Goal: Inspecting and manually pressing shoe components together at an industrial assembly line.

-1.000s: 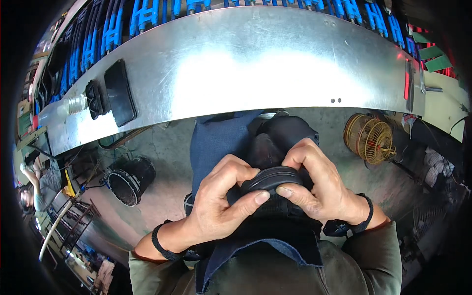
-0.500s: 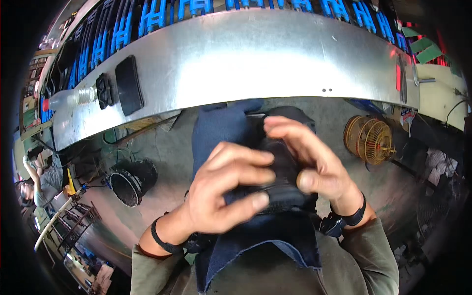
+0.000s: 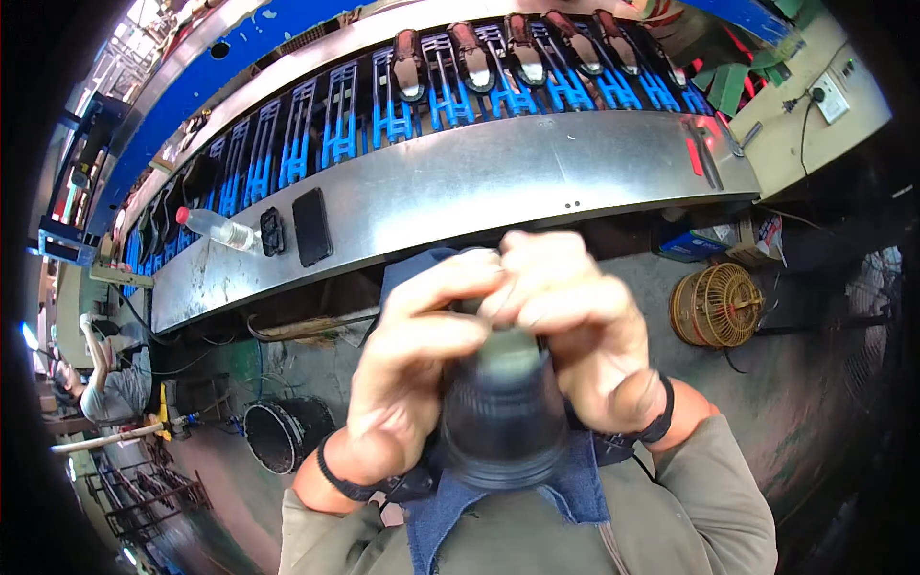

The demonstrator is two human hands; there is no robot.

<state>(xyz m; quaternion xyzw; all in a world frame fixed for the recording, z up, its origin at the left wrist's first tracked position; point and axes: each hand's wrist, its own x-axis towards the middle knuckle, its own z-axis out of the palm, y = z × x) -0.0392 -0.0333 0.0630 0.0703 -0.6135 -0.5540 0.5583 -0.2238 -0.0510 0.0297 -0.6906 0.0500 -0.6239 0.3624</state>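
Observation:
A black shoe [image 3: 504,412], blurred by motion, is held up in front of my body. Its rounded, ridged end points toward me, and a pale greenish patch [image 3: 510,351] shows at its far end. My left hand [image 3: 407,355] is closed along its left side, fingers bent over the far end. From the right, my right hand [image 3: 580,335] grips the same end, its curled fingertips meeting those of the left. The fingers hide the far end of the shoe. Beneath it, a dark blue cloth [image 3: 436,508] lies over my lap.
Beyond my hands runs a metal bench [image 3: 431,187] bearing a phone [image 3: 311,227], a black case [image 3: 273,232], a plastic bottle [image 3: 218,228] and red-handled tools [image 3: 704,153]. Behind it, several shoes [image 3: 525,53] stand on blue racks. A bucket [image 3: 286,433] and wicker basket [image 3: 717,305] flank me; another person [image 3: 110,379] is far left.
My hands were spread apart around the shoe and are now closed together at its far end. The shoe has come up nearer. The view has tilted up, showing more of the racks.

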